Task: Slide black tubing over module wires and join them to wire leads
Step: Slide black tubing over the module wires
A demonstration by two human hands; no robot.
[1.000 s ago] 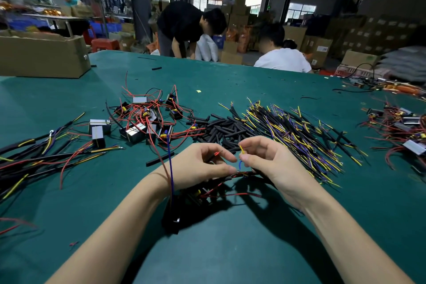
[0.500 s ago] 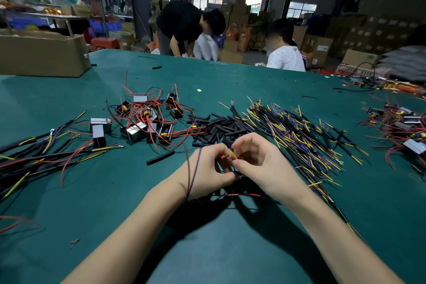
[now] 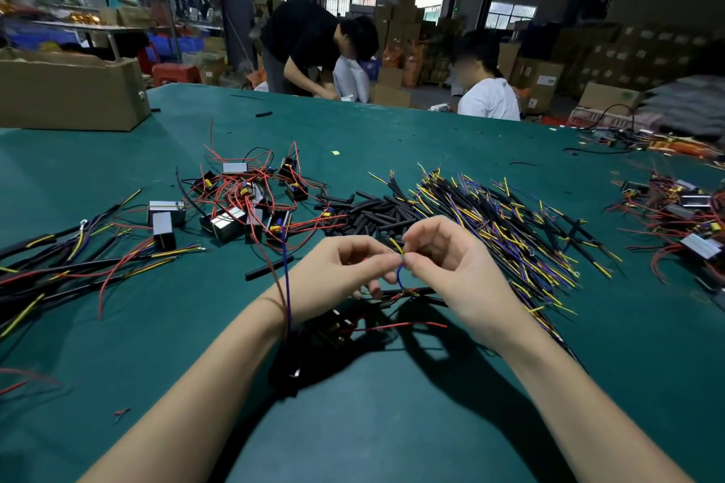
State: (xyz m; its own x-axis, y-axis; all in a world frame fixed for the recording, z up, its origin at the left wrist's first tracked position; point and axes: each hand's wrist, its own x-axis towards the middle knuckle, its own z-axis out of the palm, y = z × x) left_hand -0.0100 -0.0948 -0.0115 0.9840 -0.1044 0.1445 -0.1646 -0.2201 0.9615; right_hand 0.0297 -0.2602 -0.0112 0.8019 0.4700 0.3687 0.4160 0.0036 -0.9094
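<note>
My left hand (image 3: 337, 271) and my right hand (image 3: 451, 267) meet fingertip to fingertip above the green table (image 3: 372, 423). Together they pinch the ends of thin wires: a yellow wire (image 3: 396, 246) sticks up and a blue wire (image 3: 399, 276) loops down between them. Below the hands lies a black tube (image 3: 412, 291) with a red wire (image 3: 404, 325), and a dark module (image 3: 333, 325) sits under my left wrist. A pile of short black tubing (image 3: 372, 214) lies just beyond the hands. To its right spreads a heap of yellow and purple wire leads (image 3: 510, 231).
Modules with red wires (image 3: 243, 200) lie at the left centre, more of them (image 3: 682, 216) at the far right. Long black cables (image 3: 59, 263) cover the left edge. A cardboard box (image 3: 70, 90) stands at the back left. Two people work beyond the table.
Both hands stayed together over the same spot and lifted a little. The blue wire loop and yellow tip now show between the fingertips again.
</note>
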